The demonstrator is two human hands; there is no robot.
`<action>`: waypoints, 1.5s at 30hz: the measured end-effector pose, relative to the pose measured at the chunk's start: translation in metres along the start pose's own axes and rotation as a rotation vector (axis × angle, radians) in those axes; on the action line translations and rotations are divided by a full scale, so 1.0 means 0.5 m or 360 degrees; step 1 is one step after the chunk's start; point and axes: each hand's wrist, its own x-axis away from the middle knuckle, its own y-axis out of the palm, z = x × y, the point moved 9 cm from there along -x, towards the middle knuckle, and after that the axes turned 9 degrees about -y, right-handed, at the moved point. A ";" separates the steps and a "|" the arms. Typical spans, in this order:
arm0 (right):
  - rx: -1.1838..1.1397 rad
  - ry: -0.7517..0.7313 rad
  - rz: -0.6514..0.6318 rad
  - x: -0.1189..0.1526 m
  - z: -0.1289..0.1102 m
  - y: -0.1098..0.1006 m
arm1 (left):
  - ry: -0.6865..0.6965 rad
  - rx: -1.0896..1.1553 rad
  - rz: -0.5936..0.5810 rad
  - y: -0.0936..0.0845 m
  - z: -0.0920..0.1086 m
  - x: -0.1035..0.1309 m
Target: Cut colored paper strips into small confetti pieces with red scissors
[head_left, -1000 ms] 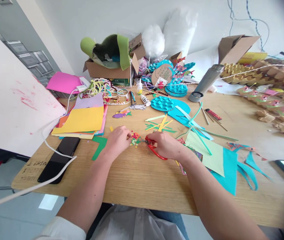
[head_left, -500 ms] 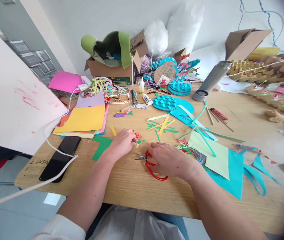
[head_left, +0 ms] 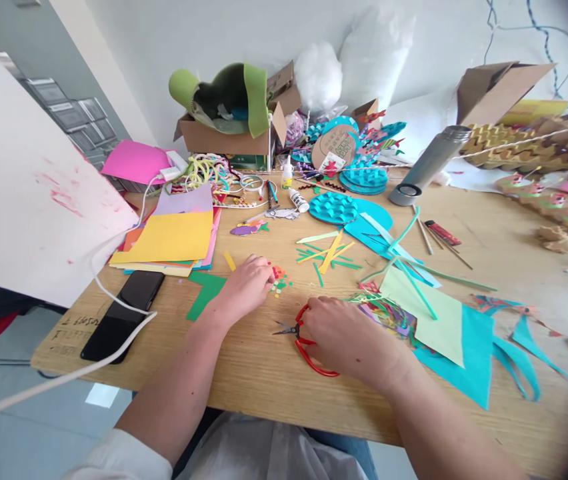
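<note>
Gripping the red-handled scissors, your right hand is closed around the handles, palm down, low over the wooden table. The slim blades stand slightly apart and point toward your left side. Your left hand has its fingers drawn narrowly together at the edge of the small paper bits; you hide the fingertips from view, so I cannot tell whether they pinch anything. Those bits, red, orange, green and pale, lie loosely between your hands, beyond the blades.

Beside your left hand you have a green paper piece, partly covered by it, with a short yellow strip just beyond. Past the bits, green and yellow paper strips lie crossed over each other. To the right of your right hand, a tangle of trimmings sits near a pale green sheet, which overlaps a blue sheet.

Farther out on your left, a white cable crosses over the black phone, near a stack of coloured paper. Toward the back you have two glue bottles, a blue bumpy disc and a tilted grey flask.
</note>
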 end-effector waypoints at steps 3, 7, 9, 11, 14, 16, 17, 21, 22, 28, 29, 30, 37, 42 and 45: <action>0.0035 0.0030 -0.0066 0.012 -0.011 0.002 | -0.0036 0.0050 0.0051 -0.012 -0.012 -0.004; -0.0053 0.0032 -0.0080 0.011 -0.003 -0.006 | -0.0178 0.0118 0.0177 -0.027 -0.038 -0.011; -0.0118 0.0072 0.0070 -0.009 0.022 -0.027 | -0.0235 0.0152 0.0258 -0.036 -0.048 -0.011; -0.0142 0.0098 0.0284 -0.039 0.048 -0.054 | -0.0279 0.0175 0.0362 -0.048 -0.056 -0.010; -0.0134 0.0096 0.0405 -0.092 0.073 -0.067 | -0.0356 0.0187 0.0476 -0.063 -0.067 -0.007; -0.0065 0.0018 0.0304 -0.123 0.067 -0.053 | -0.0410 0.0185 0.0491 -0.068 -0.075 -0.006; -0.0028 0.0002 0.0273 -0.133 0.064 -0.048 | -0.0437 0.0185 0.0494 -0.069 -0.078 -0.006; 0.0144 0.0019 0.0239 -0.147 0.052 -0.035 | -0.0532 0.0199 0.0520 -0.076 -0.089 -0.002; 0.0176 0.0031 0.0231 -0.147 0.051 -0.034 | -0.0546 0.0205 0.0523 -0.076 -0.090 -0.001; 0.0300 0.0056 0.0129 -0.156 0.037 -0.028 | -0.0566 0.0223 0.0492 -0.075 -0.085 0.000; 0.0325 0.0037 0.0126 -0.158 0.031 -0.028 | -0.0573 0.0221 0.0485 -0.075 -0.085 -0.001; 0.0348 0.0018 0.0129 -0.160 0.025 -0.029 | -0.0579 0.0217 0.0480 -0.075 -0.085 -0.001; 0.0398 -0.0002 0.0156 -0.167 0.008 -0.034 | -0.0587 0.0200 0.0487 -0.067 -0.090 -0.002; 0.0328 -0.0005 0.0218 -0.165 0.027 -0.037 | -0.0576 0.0207 0.0506 -0.064 -0.093 -0.004; 0.0221 0.0036 0.0207 -0.162 0.052 -0.035 | -0.0565 0.0239 0.0517 -0.065 -0.095 -0.005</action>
